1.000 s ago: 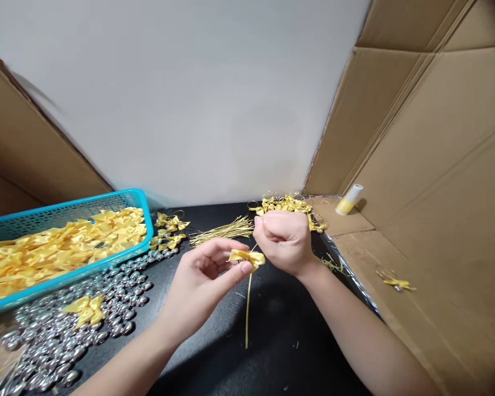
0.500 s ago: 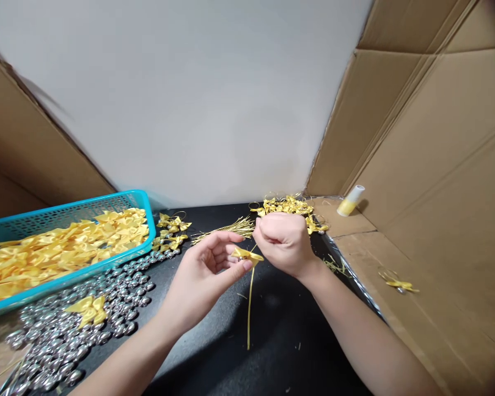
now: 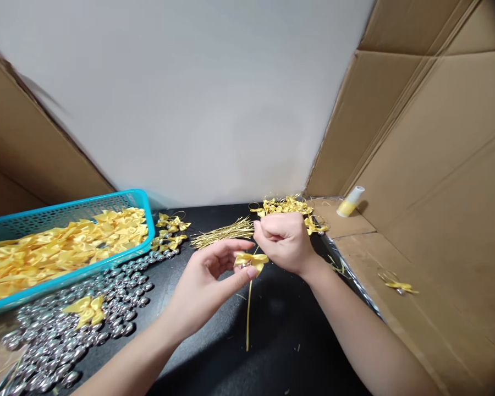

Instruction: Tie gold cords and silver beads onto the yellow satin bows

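My left hand pinches a yellow ribbon bow between thumb and fingers, with a silvery bead at its middle. A gold cord hangs below the bow over the black table. Just to the right, my right hand is closed in a fist, and a thin stretch of the cord runs from the bow up to it. What lies inside the fist is hidden. Behind the hands lie a bundle of gold cords and a pile of yellow bows with cord loops.
A turquoise basket full of yellow bows stands at the left. Silver beads spread in front of it, with loose bows on top. On the cardboard at right are a white and yellow cone and one looped bow.
The bow in my left hand has turned so more of its face shows, and the left fingers have shifted slightly down and right. My right fist has barely moved.
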`<control>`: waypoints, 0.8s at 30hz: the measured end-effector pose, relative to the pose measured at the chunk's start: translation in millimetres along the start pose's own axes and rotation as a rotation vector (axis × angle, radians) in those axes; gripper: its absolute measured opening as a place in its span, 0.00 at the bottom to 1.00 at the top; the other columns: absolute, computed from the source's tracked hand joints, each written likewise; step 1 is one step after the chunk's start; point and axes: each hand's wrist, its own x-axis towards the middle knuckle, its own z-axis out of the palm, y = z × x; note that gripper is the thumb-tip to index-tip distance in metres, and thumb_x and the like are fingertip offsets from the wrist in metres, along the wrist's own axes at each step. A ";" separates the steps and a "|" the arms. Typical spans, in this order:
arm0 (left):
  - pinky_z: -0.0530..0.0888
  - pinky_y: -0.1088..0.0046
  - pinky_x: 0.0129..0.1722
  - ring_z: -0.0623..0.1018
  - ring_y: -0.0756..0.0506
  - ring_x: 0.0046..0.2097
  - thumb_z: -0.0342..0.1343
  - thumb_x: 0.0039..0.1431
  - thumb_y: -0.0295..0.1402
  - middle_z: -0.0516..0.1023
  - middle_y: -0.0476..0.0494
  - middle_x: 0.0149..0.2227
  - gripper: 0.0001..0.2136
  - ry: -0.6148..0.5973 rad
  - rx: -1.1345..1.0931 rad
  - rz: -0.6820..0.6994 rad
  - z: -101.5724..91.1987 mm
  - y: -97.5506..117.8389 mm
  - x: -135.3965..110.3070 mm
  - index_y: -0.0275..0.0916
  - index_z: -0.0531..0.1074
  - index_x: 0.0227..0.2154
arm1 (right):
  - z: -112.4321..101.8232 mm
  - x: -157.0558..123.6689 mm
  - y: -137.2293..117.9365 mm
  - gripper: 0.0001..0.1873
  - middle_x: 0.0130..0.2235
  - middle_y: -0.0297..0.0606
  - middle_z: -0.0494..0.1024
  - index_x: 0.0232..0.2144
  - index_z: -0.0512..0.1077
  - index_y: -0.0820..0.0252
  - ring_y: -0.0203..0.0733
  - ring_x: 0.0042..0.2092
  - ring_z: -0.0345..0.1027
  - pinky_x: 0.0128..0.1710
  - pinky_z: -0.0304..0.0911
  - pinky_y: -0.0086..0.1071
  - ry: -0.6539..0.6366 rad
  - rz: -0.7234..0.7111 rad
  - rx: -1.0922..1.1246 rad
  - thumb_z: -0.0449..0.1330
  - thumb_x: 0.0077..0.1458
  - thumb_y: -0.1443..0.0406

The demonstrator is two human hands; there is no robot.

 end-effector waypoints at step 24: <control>0.72 0.83 0.30 0.77 0.53 0.30 0.60 0.57 0.26 0.80 0.50 0.30 0.04 -0.068 0.039 0.238 -1.8 -8.9 1.9 0.41 0.76 0.35 | 13.5 -0.8 -2.4 0.22 0.17 0.25 0.45 0.16 0.43 0.58 0.27 0.20 0.39 0.20 0.41 0.27 0.052 0.152 0.136 0.53 0.51 0.74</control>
